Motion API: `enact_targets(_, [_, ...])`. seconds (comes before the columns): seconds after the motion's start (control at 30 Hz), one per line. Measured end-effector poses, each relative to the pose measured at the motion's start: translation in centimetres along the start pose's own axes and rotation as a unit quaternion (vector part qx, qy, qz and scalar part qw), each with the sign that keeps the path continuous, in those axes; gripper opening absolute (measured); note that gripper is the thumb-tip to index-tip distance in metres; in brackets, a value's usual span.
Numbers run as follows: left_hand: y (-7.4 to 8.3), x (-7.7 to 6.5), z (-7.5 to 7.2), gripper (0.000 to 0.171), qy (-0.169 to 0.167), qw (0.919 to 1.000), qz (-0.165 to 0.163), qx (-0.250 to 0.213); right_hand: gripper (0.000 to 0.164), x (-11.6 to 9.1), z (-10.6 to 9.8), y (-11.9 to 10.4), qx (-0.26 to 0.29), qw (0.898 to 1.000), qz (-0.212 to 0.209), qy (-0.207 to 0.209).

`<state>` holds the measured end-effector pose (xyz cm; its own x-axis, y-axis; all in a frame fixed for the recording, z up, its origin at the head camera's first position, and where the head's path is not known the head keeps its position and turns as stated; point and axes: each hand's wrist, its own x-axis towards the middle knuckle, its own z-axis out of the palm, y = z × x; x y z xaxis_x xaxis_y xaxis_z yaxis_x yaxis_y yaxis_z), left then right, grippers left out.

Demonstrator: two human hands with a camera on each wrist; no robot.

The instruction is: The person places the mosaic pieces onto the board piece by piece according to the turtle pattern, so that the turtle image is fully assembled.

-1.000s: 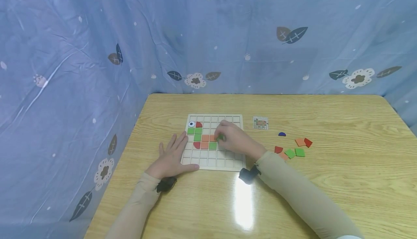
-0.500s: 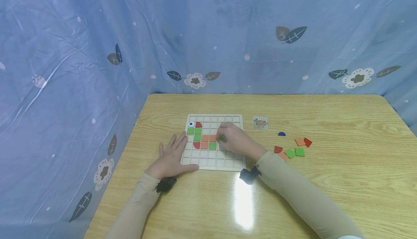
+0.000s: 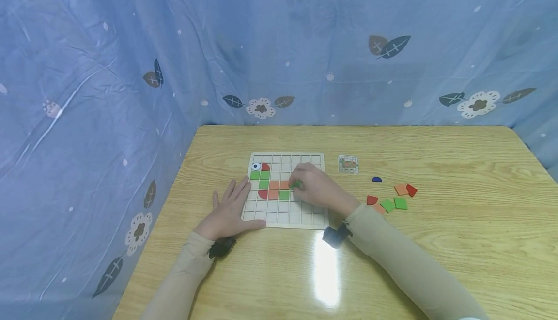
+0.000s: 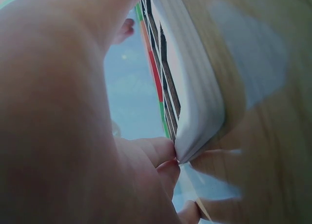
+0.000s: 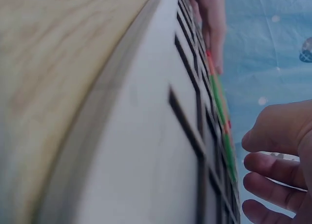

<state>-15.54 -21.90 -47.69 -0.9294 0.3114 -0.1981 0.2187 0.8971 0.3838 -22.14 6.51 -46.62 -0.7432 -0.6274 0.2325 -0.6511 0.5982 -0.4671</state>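
Observation:
A white grid board (image 3: 289,219) lies on the table, with coloured tiles set in its cells. My left hand (image 3: 226,213) rests with fingers spread at the board's left edge; its thumb lies along the near edge. My right hand (image 3: 315,184) bends over the middle of the board, fingertips around a green square tile (image 3: 296,184). Left of that tile is an orange square tile (image 3: 274,184). In the right wrist view the curled fingers (image 5: 268,170) are close over the board surface. A round eye tile (image 3: 256,166) and a red tile (image 3: 265,167) sit at the upper left.
Right of the board lies a small picture card (image 3: 348,164). Farther right are loose tiles: a blue half-circle (image 3: 377,179), a red quarter piece (image 3: 372,200), a green square (image 3: 400,203) and several others. A patterned blue curtain (image 3: 305,68) hangs behind the wooden table (image 3: 457,242).
My right hand has dipped slightly, and the green tile at its fingertips has gone from tilted to flatter and more in line with its cell. The left hand has stayed in place.

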Motion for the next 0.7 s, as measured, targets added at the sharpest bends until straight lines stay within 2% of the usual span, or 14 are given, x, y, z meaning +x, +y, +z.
enact_targets(0.17, [-0.1, 0.1, 0.1, 0.122, -0.002, 1.0000, -0.002, 0.000, 0.017, -0.8, -0.6, 0.0, -0.010, 0.999, -0.023, 0.035])
enact_targets(0.4, [-0.1, 0.0, 0.0, 0.122, 0.002, 1.0000, 0.001, 0.004, 0.014, -2.3, -1.6, 0.5, -0.030, 0.999, -0.013, 0.044])
enact_targets(0.7, [-0.1, 0.0, 0.0, 0.121, 0.005, 1.0000, 0.005, 0.002, 0.015, -5.2, -3.3, 1.8, -0.033, 0.997, 0.015, 0.064])
